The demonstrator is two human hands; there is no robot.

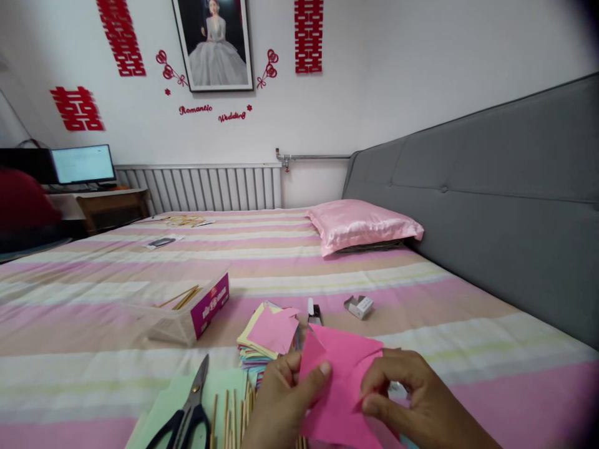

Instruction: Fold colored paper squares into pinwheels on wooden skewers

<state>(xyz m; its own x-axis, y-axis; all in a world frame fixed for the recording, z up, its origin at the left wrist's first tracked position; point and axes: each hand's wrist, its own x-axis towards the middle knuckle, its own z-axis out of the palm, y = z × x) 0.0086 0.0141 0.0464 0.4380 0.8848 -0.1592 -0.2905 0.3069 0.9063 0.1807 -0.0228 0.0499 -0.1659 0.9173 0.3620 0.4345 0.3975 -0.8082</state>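
Both of my hands pinch a bright pink paper sheet (344,380) low in the middle of the view. My left hand (281,399) grips its left edge, thumb on top. On the sheet's right side my right hand (412,390) has its fingers curled over the edge. A stack of coloured paper squares (269,340) lies on the bed just beyond my left hand. Thin wooden sticks (229,411) lie on a pale green sheet (173,399) beside black-handled scissors (187,411).
A clear box (187,315) with a magenta label holds a few sticks, left of the paper stack. A small stapler (313,312) and a staple box (359,305) lie further back. A pink pillow (362,224) rests by the grey headboard (491,193). The striped bedsheet (140,262) stretches left.
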